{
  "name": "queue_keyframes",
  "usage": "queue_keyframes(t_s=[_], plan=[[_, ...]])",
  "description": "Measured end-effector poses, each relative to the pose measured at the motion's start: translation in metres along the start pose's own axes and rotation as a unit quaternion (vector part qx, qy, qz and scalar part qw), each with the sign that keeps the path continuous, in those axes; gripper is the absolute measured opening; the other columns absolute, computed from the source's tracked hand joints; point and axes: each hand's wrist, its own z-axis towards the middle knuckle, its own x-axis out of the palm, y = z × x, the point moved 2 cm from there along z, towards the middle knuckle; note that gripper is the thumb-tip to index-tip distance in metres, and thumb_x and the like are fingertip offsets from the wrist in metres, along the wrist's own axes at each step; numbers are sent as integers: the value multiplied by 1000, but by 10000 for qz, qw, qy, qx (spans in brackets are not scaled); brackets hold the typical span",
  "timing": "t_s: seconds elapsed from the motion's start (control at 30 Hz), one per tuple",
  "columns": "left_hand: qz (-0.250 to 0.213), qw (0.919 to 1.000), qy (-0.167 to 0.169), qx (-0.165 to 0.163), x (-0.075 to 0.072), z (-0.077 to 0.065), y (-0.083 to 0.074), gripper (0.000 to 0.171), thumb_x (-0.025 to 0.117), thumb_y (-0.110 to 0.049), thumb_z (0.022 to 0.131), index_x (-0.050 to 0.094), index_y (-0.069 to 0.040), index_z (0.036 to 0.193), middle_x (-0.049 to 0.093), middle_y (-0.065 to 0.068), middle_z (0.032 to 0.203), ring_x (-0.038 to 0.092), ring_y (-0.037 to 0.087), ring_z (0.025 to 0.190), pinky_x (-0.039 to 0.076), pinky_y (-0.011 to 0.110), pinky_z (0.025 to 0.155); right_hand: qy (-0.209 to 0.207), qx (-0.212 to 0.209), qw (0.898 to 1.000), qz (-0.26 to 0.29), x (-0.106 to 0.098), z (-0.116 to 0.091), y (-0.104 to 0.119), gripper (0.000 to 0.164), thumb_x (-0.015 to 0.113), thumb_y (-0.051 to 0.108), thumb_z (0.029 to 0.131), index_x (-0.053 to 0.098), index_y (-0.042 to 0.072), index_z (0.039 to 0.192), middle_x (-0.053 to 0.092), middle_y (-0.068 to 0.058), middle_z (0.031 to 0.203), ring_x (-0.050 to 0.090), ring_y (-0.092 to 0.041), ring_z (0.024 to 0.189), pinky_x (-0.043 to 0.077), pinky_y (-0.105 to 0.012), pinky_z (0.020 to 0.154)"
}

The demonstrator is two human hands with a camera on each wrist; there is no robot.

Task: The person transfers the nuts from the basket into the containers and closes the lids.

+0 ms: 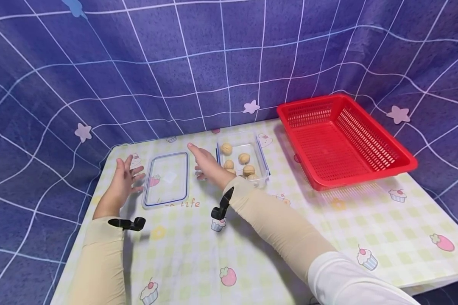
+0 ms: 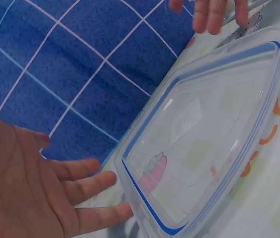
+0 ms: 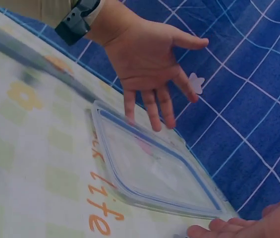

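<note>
A clear plastic lid (image 1: pixel 167 178) with a blue seal lies flat on the table between my two hands. At its left side, my left hand (image 1: pixel 123 184) is held with fingers spread and holds nothing; in the left wrist view its fingertips come close to the lid's edge (image 2: pixel 149 218). My right hand (image 1: pixel 210 165) is over the gap between the lid and a clear container (image 1: pixel 261 154), fingers extended and holding nothing. Several walnuts (image 1: pixel 244 158) sit inside the container. The right forearm and hand hide part of the container's near left corner.
A red plastic basket (image 1: pixel 320 148) with slotted sides stands at the right of the table, with nothing seen in it. The checked tablecloth (image 1: pixel 191 262) covers the table. Behind it hangs a blue curtain (image 1: pixel 198 76) with white lines.
</note>
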Motion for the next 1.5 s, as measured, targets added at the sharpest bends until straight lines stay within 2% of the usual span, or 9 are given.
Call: queue_keyframes(t_s=[0.33,0.47,0.6,0.7,0.8,1.0,1.2,1.3,1.5], plan=[[-399,9973,-133,-607,-7,2,5,91,0,-82,88,-30,-27,155,-10,35,162,-2,51,150,7,73,115,-105,769,9969,122,8,4,-9,91,57,62,94,25,8,161,36,-34,152,43,-48,138,53,-61,94],[-336,9960,-171,-815,-11,3,10,92,-1,-80,90,-26,-24,157,-1,37,161,7,52,150,20,70,115,-94,910,9957,156,13,4,-13,86,60,53,95,27,5,159,39,-35,150,49,-48,131,55,-60,90],[-35,9942,-451,-971,-15,2,16,96,3,-78,92,-15,-15,161,13,38,160,37,47,140,48,52,99,-147,980,9950,142,15,3,-16,76,65,37,96,33,1,154,46,-33,145,53,-48,126,57,-57,88],[-54,9909,-694,-1153,-17,1,19,99,7,-78,94,-6,-8,162,21,37,158,58,33,118,55,41,84,-298,922,9952,97,17,3,-18,65,68,24,94,41,-1,147,53,-31,137,58,-46,120,58,-55,87],[-260,9865,-767,-1421,-19,0,19,101,7,-79,93,-2,-6,162,20,34,161,63,21,104,56,40,82,-462,817,9956,12,18,3,-19,54,70,15,91,48,-5,136,58,-30,130,62,-44,113,59,-54,84],[-540,9775,-598,-1952,-17,-3,17,101,2,-79,92,-2,-7,163,15,26,165,62,24,106,56,44,88,-432,893,9946,-293,17,3,-20,21,68,3,90,54,-3,105,63,-24,112,68,-38,95,61,-49,80],[-834,9754,-270,-2024,-16,-7,12,104,5,-78,94,2,1,161,67,3,117,69,19,95,59,39,79,-112,1124,9930,-338,15,6,-19,10,60,-10,87,55,-2,91,59,-13,79,64,-26,67,62,-45,79],[-1073,9738,-71,-2004,-16,-10,10,104,8,-79,94,12,3,159,72,-2,98,72,19,89,60,38,75,-68,1156,9927,-326,14,7,-17,14,59,-13,84,57,-3,94,60,-12,75,64,-25,65,62,-44,79],[-1347,9719,38,-1933,-16,-11,5,88,15,-76,97,34,-6,145,73,4,93,73,20,79,60,38,67,76,1129,9931,-313,12,9,-10,23,59,-12,86,60,-3,107,54,-7,83,64,-25,70,63,-42,76]])
